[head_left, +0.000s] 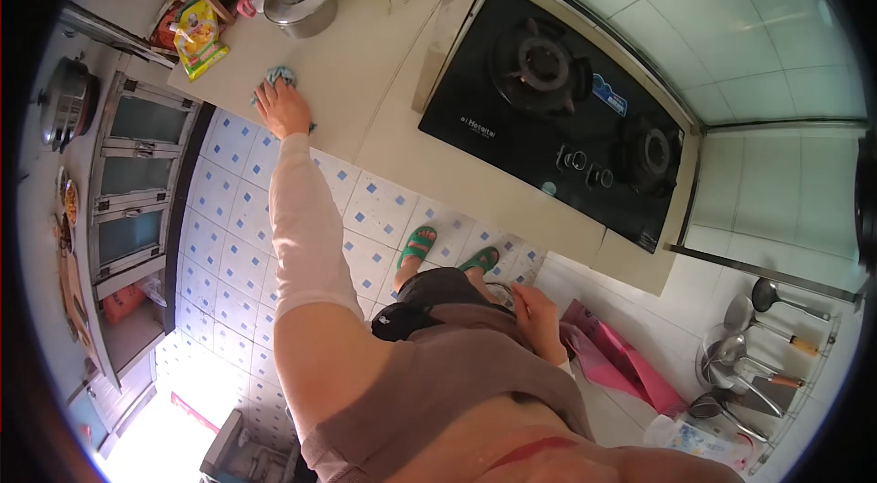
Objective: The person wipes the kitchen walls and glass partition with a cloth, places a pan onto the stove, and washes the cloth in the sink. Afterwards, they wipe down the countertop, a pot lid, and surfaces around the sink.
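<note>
Cloth (280, 74) and pot (306, 15), near to far: right hand (537, 317), well apart from the pot, curled, cannot tell if holding anything; left hand (284, 106) grasping the cloth on the counter (365, 72), short of the pot; overreaching could topple the packet (199, 40) beside the pot.

L hand (282, 108) on cloth (281, 74), lidded pot (302, 4) nr

A crumpled blue-grey cloth (281, 74) lies bunched under the left hand (283, 109) in the frame's upper left, its edges showing past the fingertips.
</note>
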`<state>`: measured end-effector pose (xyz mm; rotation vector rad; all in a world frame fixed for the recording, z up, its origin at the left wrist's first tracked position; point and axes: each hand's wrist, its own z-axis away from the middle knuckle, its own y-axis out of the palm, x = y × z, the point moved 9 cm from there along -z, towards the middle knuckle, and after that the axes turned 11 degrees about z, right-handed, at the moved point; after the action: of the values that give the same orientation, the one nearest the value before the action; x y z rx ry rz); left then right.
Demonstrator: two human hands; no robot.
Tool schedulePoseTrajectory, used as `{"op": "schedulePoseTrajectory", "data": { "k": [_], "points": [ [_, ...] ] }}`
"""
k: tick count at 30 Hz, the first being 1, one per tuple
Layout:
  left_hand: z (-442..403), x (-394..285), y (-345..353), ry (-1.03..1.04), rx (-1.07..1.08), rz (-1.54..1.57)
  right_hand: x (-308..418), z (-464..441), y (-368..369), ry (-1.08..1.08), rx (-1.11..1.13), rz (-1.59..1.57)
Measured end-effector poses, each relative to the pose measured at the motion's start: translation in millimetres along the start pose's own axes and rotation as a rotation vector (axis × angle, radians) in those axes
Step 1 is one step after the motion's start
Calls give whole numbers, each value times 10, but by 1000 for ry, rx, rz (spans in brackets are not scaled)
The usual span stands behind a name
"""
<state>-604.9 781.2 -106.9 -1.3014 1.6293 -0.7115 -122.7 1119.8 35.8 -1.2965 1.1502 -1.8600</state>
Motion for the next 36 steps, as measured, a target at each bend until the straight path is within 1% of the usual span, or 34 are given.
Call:
{"op": "schedulePoseTrajectory", "data": {
  "k": [2, 4, 6, 8, 11, 14, 16, 18, 20, 22, 23, 24, 27, 30, 32, 34, 36],
  "points": [
    [65, 160, 68, -11, 27, 2, -50, 34, 10, 25, -24, -28],
    [369, -319, 227, 276, 348, -348, -125, 104, 50, 38, -25, -32],
    [825, -896, 47, 506, 374, -140, -212, 130, 164, 37, -11, -10],
    [1105, -1337, -300, 609, 466, 88, -141, 108, 208, -4, 21, -34],
    [1096, -1382, -489, 710, 444, 300, -5, -26, 284, -57, 65, -31],
    [466, -832, -301, 503, 311, 68, 130, -124, 309, -75, 99, -20],
    [55, -308, -143, 429, 203, 84, 196, -190, 320, -90, 112, -1],
    [-312, 318, 245, 385, 181, -58, 238, -207, 339, -104, 131, 29],
    [-705, 1028, 434, 239, 160, 14, 329, -236, 303, -113, 141, 36],
    [-1038, 1467, 240, 62, 216, -211, 367, -226, 306, -110, 154, 49],
    [-1120, 1846, 384, 46, 161, -205, 361, -206, 309, -103, 162, 60],
    [-1211, 2085, 534, 33, 103, -199, 357, -193, 321, -96, 166, 68],
    [-1124, 1951, 411, -118, 161, -126, 288, -132, 428, -72, 242, 96],
    [-842, 1382, 201, 135, 149, -230, 271, -98, 488, -132, 178, 75],
    [-508, 886, 94, 279, 182, -228, 281, -92, 570, -143, 230, 93],
    [-49, 387, 17, 402, 207, -111, 338, -113, 567, -156, 251, 94],
    [408, -143, -195, 440, 226, -6, 457, -169, 515, -171, 239, 70]
  ]
}}
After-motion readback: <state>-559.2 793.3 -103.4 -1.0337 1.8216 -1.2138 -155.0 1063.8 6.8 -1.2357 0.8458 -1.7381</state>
